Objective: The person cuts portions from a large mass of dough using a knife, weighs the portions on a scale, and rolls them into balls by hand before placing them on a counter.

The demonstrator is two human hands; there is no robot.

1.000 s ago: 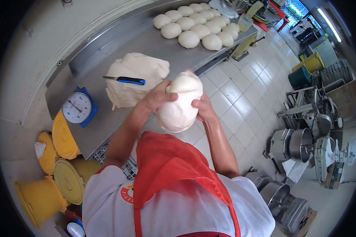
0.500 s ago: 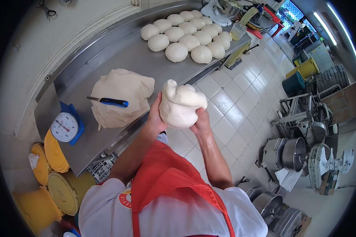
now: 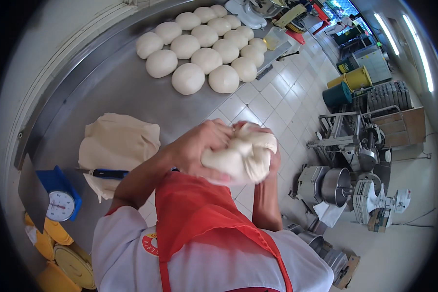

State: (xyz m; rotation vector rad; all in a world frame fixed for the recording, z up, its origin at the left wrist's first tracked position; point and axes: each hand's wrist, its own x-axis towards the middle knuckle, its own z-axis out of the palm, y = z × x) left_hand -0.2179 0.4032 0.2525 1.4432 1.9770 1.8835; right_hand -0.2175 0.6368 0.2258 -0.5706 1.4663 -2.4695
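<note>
A lump of pale dough (image 3: 243, 155) is held up in front of my apron, folded over itself with creases on its right side. My left hand (image 3: 199, 144) presses on its left side, fingers curled over the top and blurred by motion. From beneath and the right, my right hand (image 3: 274, 163) cups the lump, most of its fingers hidden behind it. On the steel table to the left lies a large flat slab of dough (image 3: 119, 137). Across its near edge rests a knife (image 3: 109, 173) with a black and blue handle, partly covered by my left forearm.
Several round dough balls (image 3: 188, 79) sit in rows at the table's far end, near a plastic jug (image 3: 276, 38). A blue dial scale (image 3: 61, 204) stands at the near left. Yellow lidded bins (image 3: 74, 266) are below it. Mixers with steel bowls (image 3: 336, 186) stand along the right wall.
My left hand has moved from the lump's side onto its top, and the lump is now turned and folded. The view has shifted, with the dough balls appearing nearer.
</note>
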